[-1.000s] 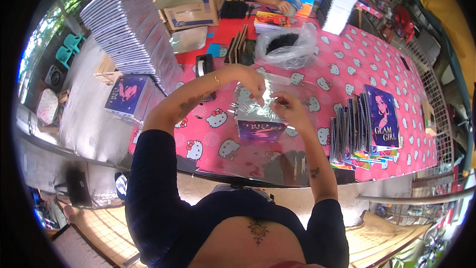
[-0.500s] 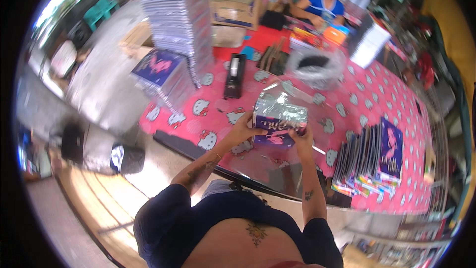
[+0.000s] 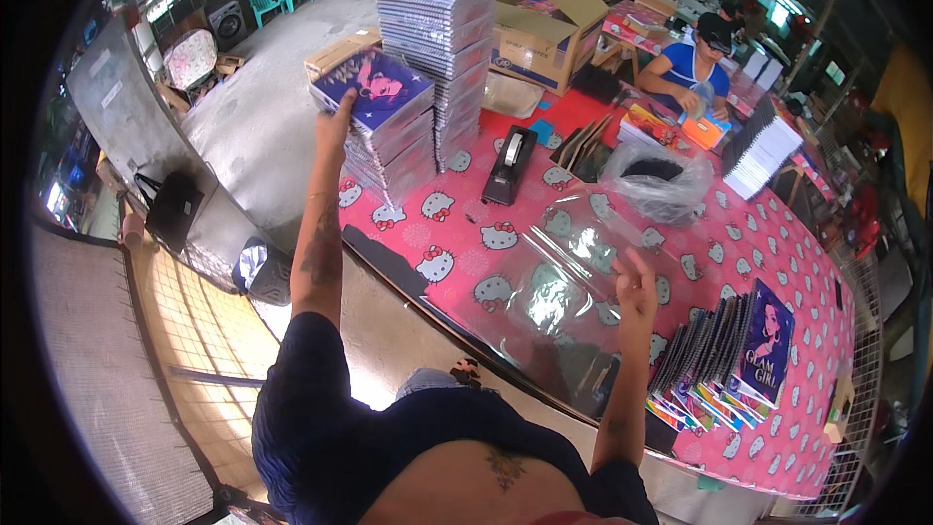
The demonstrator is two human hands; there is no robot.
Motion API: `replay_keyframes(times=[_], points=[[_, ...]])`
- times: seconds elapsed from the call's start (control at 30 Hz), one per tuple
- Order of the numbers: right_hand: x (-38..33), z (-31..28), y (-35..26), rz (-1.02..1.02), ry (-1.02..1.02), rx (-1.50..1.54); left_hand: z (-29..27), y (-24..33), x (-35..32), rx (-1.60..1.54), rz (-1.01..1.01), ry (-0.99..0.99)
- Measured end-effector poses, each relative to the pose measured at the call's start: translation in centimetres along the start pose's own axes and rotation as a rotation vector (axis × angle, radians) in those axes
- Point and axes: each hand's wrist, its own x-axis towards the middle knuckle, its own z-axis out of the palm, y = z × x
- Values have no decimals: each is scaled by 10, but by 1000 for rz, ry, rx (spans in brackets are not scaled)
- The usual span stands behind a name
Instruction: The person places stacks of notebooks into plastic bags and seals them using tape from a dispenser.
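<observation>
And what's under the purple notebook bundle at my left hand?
Beneath the purple notebook bundle, more wrapped bundles show their sides, stacked on the pink tablecloth. Their tops can't be seen, covered by what lies above.

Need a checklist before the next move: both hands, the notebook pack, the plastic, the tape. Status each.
1. Left hand off the purple-covered rectangular notebook pack: not ok, thumb on its cover edge.
2. Right hand free: ok, holds nothing, fingers loosely curled.
3. Pack squared on the short stack of plastic-wrapped notebooks: cannot tell, hand covers one corner.
4. Clear, glossy plastic sheeting on the pink patterned tablecloth: ok, spread out near the right hand.
5. Number of plastic layers: cannot tell, glare and overlap.
6. Black tape dispenser upright, roll fitted: ok.
</observation>
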Motion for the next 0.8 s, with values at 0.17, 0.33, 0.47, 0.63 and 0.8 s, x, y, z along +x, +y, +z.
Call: replay_keyframes(times=[0.17, 0.33, 0.47, 0.63, 0.8], points=[[-54, -34, -53, -153, 100, -339, 55, -61, 55, 3, 1, -46], [-76, -176, -155, -275, 641, -1019, -29, -63, 118, 550, 211, 325], [-140, -377, -146, 430, 806, -914, 160, 63, -111, -53, 837, 68], [-82, -336, -128, 756, 382, -611, 221, 128, -478, -456, 521, -1549], [-97, -388, -106, 779, 550, -640, 263, 112, -615, -416, 14, -1722]])
